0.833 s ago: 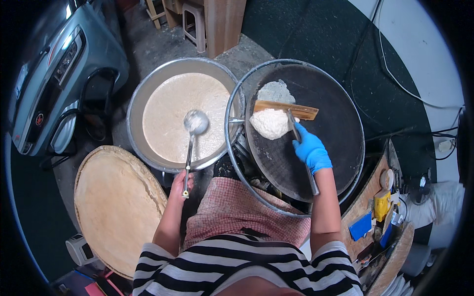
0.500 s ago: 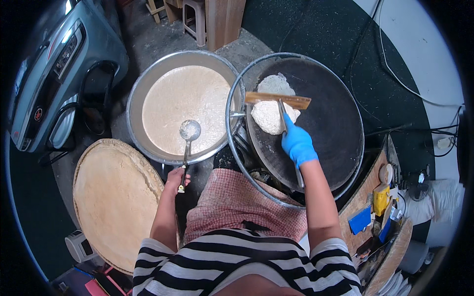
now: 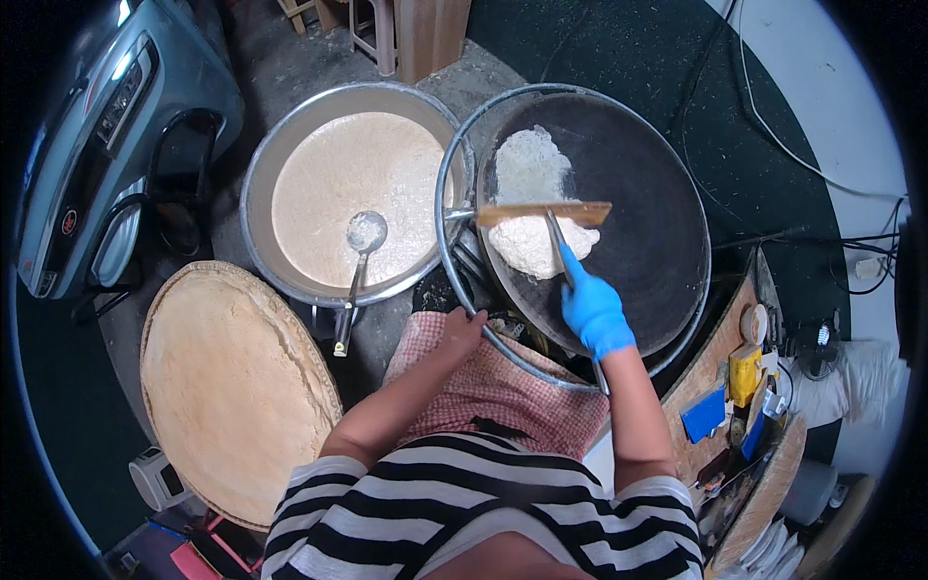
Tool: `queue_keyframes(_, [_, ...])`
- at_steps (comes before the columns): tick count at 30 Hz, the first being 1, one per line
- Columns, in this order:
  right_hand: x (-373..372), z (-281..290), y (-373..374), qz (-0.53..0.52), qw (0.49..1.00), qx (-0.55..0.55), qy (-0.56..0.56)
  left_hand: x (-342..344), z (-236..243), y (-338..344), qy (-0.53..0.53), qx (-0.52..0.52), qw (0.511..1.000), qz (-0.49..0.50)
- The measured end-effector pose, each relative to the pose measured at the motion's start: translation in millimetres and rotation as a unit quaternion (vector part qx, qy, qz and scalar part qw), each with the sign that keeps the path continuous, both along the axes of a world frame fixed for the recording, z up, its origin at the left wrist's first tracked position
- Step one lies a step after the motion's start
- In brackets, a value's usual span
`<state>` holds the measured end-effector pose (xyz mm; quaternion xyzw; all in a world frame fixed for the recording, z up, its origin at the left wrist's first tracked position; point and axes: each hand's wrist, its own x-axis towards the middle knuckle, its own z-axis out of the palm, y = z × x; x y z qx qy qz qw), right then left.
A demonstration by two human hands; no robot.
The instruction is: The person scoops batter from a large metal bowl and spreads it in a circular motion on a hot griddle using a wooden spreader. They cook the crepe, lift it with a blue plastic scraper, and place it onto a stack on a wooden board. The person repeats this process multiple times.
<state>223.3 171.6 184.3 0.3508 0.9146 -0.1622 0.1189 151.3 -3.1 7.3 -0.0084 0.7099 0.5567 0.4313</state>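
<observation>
Vehicle point(image 3: 126, 145), pot point(image 3: 257, 198), ladle point(image 3: 367, 232) — left of griddle point(image 3: 648, 222). Ring point(image 3: 441, 208) around griddle — left fingers point(image 3: 478, 320) on it, grip unclear; right fingers point(image 3: 572, 273) clasping scraper point(image 3: 580, 212).

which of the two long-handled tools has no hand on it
The ladle, its handle lying across the pot's rim. The spreader, with its wooden blade, is held in the gloved right hand instead.

A round silver metal pot point(image 3: 259, 184) stands left of a round black griddle point(image 3: 638, 261), encircled by a round grey metal ring point(image 3: 442, 184). Pale liquid batter point(image 3: 338, 174) lies in the pot; a long silver metal ladle point(image 3: 359, 274) lies across its near rim. On the griddle's left part, a white dough lump point(image 3: 539, 251) lies before a straight brown wooden scraper point(image 3: 572, 212), a thin whitish film point(image 3: 532, 169) behind it.
</observation>
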Motion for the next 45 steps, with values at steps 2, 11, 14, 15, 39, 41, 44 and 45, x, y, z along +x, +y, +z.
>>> queue_keyframes(2, [26, 18, -2, 0.007, 0.999, -0.016, -0.049, -1, 1, -3, -0.014, 0.029, 0.999, 0.001])
queue_keyframes(11, [1, 5, 5, 0.002, 0.999, -0.015, 0.036, -47, 6, 1, -0.015, 0.030, 0.998, -0.052])
queue_keyframes(14, [26, 10, -4, 0.006, 1.000, -0.018, -0.014, -66, 5, 3, -0.021, 0.045, 0.997, -0.052])
queue_keyframes(15, [37, 16, -4, 0.009, 0.999, -0.020, -0.032, -77, 6, 4, -0.049, 0.034, 0.995, -0.080])
queue_keyframes(39, [-5, -5, 1, 0.022, 0.999, 0.010, 0.034, -4, -8, -7, 0.038, 0.100, 0.994, 0.019])
queue_keyframes(41, [18, 1, -7, 0.023, 1.000, 0.003, -0.001, -20, -10, -6, 0.030, 0.106, 0.994, 0.027])
queue_keyframes(44, [54, 22, -1, 0.006, 0.999, -0.013, -0.038, -54, -7, -2, 0.007, 0.055, 0.998, -0.028])
queue_keyframes(45, [58, 28, 4, -0.002, 0.999, -0.014, -0.043, -66, -4, 0, -0.026, 0.046, 0.998, -0.038])
